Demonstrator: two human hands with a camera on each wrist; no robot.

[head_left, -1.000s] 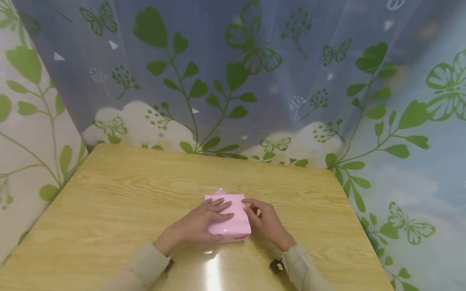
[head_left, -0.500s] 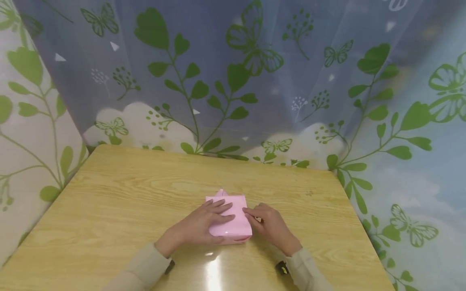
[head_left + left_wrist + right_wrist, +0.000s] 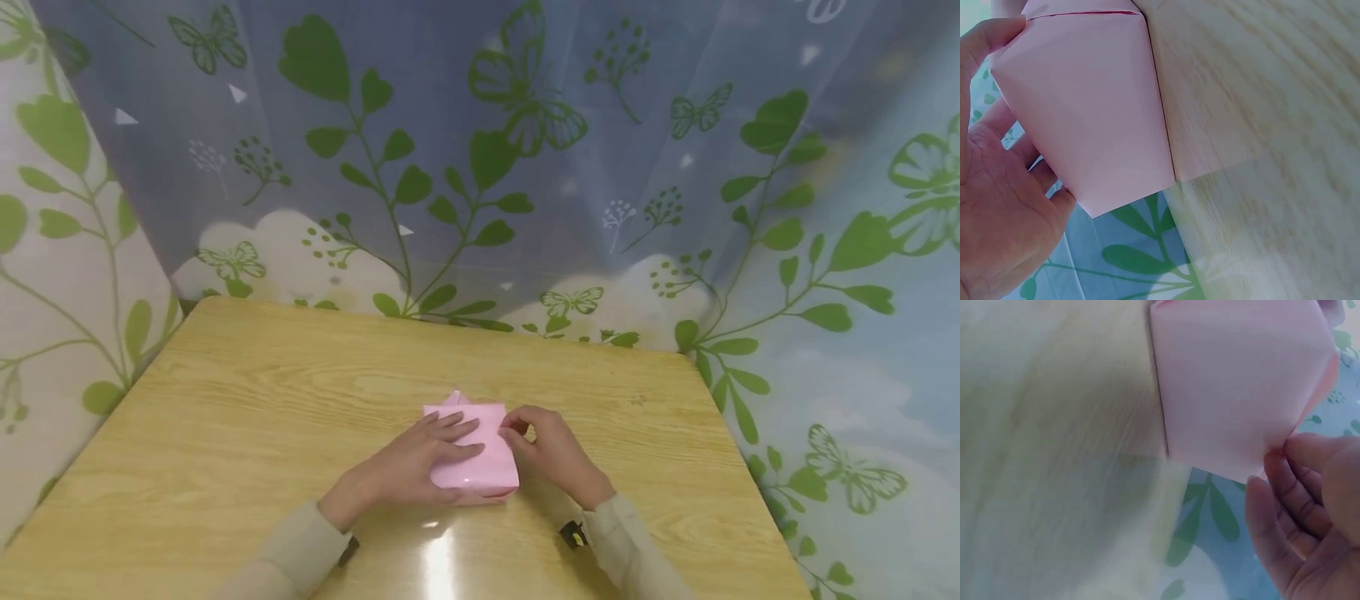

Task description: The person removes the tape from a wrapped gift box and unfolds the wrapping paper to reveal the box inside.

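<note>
A box-shaped package in glossy pink paper (image 3: 491, 467) lies on the wooden table, with a small pointed fold sticking out at its far end. My left hand (image 3: 405, 462) rests on its top with spread fingers, the thumb at the near side. At the right upper edge, the thumb and fingertips of my right hand (image 3: 558, 454) pinch the paper. A flat side of the package (image 3: 1229, 381) fills much of the right wrist view, the right hand (image 3: 1316, 512) at its edge. A paper seam crosses the package (image 3: 1091, 112) in the left wrist view. Its underside is hidden.
The wood-grain table (image 3: 315, 367) extends on all sides of the package. Behind and beside it hangs a curtain (image 3: 600, 208) with green leaves and butterflies. Dark small devices (image 3: 573, 533) sit at the wrists.
My right hand shifts slightly toward me along the package's right edge, then back away, its fingers pinching there. The left hand stays in place on the top.
</note>
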